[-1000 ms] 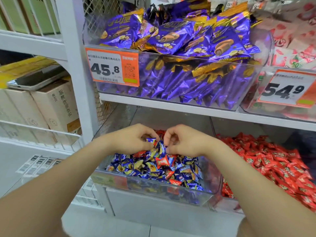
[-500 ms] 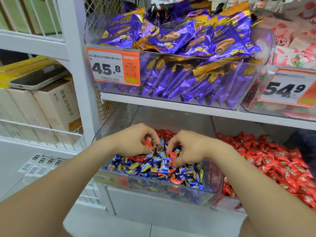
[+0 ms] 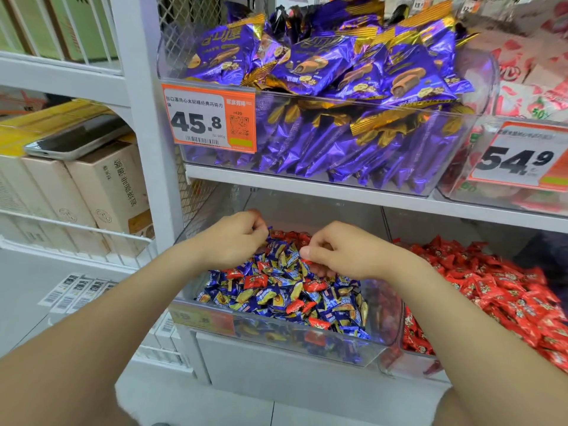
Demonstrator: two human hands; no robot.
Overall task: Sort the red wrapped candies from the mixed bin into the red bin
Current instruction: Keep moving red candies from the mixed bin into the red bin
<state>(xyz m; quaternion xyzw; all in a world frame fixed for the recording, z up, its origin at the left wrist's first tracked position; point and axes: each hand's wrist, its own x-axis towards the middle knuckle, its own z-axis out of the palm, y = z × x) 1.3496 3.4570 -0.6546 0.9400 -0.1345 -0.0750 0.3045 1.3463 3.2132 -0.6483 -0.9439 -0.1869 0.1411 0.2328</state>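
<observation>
A clear mixed bin [image 3: 384,305] on the lower shelf holds blue and gold wrapped candies with several red candies [image 3: 255,281] scattered among them. My left hand [image 3: 230,241] hovers over the bin's back left with its fingers curled; a sliver of red wrapper shows at its fingertips. At the bin's back right, my right hand [image 3: 347,253] pinches a red wrapper edge between thumb and fingers. The red bin [image 3: 408,364] stands directly to the right, heaped with red candies [image 3: 491,290].
The shelf board [image 3: 338,192] just above the hands carries a clear bin of purple snack packs [image 3: 338,87] with a 45.8 price tag [image 3: 209,118]. A white shelf post [image 3: 147,118] stands left; beyond it are beige boxes [image 3: 104,186].
Both hands dug into the mixed candies, each closed on a red wrapper, then lifted slightly toward the back of the bin.
</observation>
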